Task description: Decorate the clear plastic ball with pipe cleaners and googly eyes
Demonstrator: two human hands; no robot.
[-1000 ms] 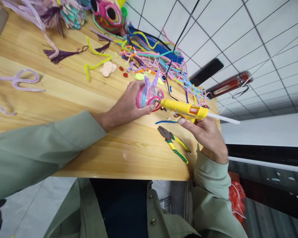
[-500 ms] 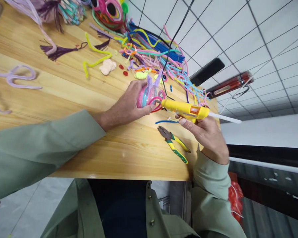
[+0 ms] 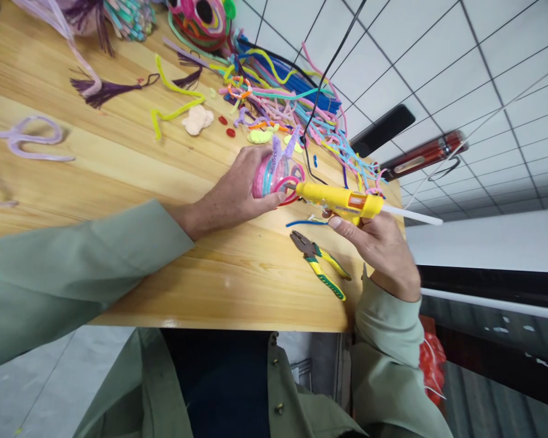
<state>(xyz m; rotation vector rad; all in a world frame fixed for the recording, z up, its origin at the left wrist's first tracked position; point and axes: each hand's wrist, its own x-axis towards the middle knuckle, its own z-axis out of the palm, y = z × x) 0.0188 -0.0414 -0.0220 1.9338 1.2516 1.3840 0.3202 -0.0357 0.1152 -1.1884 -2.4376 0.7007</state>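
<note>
My left hand [image 3: 237,191] is wrapped round a small pink and blue pipe-cleaner figure [image 3: 274,172] with two purple ears, resting on the wooden table [image 3: 119,176]. My right hand [image 3: 379,249] grips a yellow glue gun [image 3: 340,201], forefinger on the trigger. Its nozzle touches the right side of the figure. A white glue stick pokes out of the back of the gun.
Yellow-handled pliers [image 3: 322,264] lie near the table's front right edge. A tangle of coloured pipe cleaners [image 3: 283,103] covers the far right. Purple tassels [image 3: 105,91], a yellow pipe cleaner [image 3: 173,106], a lilac loop [image 3: 31,137] and a pink-eyed figure [image 3: 201,18] lie further off.
Both hands hold the same pose; the view has shifted slightly, and the glue gun's nozzle stays against the figure.
</note>
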